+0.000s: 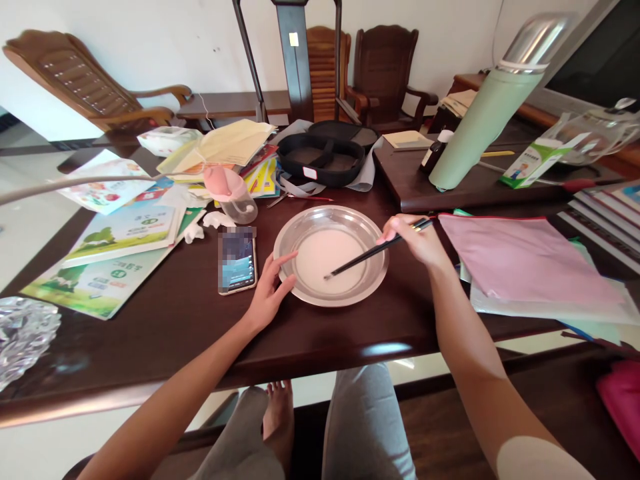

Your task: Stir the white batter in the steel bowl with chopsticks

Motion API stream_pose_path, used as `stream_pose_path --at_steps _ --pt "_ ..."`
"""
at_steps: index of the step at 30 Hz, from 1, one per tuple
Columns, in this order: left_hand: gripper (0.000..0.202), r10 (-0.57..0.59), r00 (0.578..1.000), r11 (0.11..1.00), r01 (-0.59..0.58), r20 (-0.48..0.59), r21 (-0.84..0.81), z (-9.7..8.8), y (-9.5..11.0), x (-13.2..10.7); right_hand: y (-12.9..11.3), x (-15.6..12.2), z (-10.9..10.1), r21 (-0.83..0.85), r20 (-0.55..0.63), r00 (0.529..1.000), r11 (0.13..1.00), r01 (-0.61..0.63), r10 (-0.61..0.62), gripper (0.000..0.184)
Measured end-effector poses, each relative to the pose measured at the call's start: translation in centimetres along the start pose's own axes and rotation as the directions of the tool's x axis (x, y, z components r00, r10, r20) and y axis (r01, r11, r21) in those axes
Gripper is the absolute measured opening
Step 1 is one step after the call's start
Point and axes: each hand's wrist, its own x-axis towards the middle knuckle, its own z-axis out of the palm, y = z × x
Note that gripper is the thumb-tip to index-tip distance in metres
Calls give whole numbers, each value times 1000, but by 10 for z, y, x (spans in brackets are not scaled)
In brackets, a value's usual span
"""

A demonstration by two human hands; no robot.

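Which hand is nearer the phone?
Left. The left hand is beside the phone, fingers at the bowl's near-side rim; the right hand is across the bowl, holding chopsticks.

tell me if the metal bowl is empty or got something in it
Partly filled: the metal bowl holds a whitish substance across its bottom, with bare metal wall showing above it. Its depth cannot be told.

The glossy, dark reddish-brown wooden table point(320, 341) bears a round silvery metal bowl point(327, 218) near its front edge. To its left I see a pale-cased rectangular phone point(237, 263), crumpled white tissues point(217, 220), green-and-white paper booklets point(113, 243) and a faceted clear dish point(25, 337); to its right, pink-topped stacked folders point(525, 257).
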Motion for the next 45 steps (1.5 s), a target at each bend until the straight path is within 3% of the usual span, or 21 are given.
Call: stream_pose_path --at_steps 3,7,9,16,23,25,29,31,34,38,45 --pt "56 -2 1000 1000 2 2 6 0 1 0 -4 1 8 -52 28 1000 999 -9 11 44" --pt "58 -9 1000 1000 9 1 11 -1 1 0 -2 1 -5 -65 -181 983 998 -5 -7 44" --pt "58 -5 1000 1000 5 1 5 -1 1 0 1 0 -12 -39 -217 976 999 4 -12 47" --pt "56 20 1000 1000 -20 4 -12 0 2 1 -4 0 6 -36 57 998 999 -21 23 44" --pt "59 -20 1000 1000 20 1 15 -1 2 0 -1 0 -8 -44 -222 975 999 4 -14 46" --pt "58 -17 1000 1000 17 10 10 -1 3 0 0 -1 -10 -7 -179 984 1000 4 -5 48" --pt "57 -12 1000 1000 12 10 15 -1 2 0 -4 -1 2 -20 38 999 999 -32 33 47" --pt "56 -8 1000 1000 8 4 20 0 1 0 -6 -1 8 -51 68 997 998 -22 26 46" --pt "57 -8 1000 1000 8 1 24 -1 1 0 -6 1 4 -90 -68 998 996 -12 6 43" --pt "59 -19 1000 999 19 2 27 -1 2 0 0 1 -11 -53 -268 963 998 -16 2 48" --pt "56 11 1000 1000 -12 7 5 0 3 0 -2 1 6 -28 -12 999 999 -42 41 47"
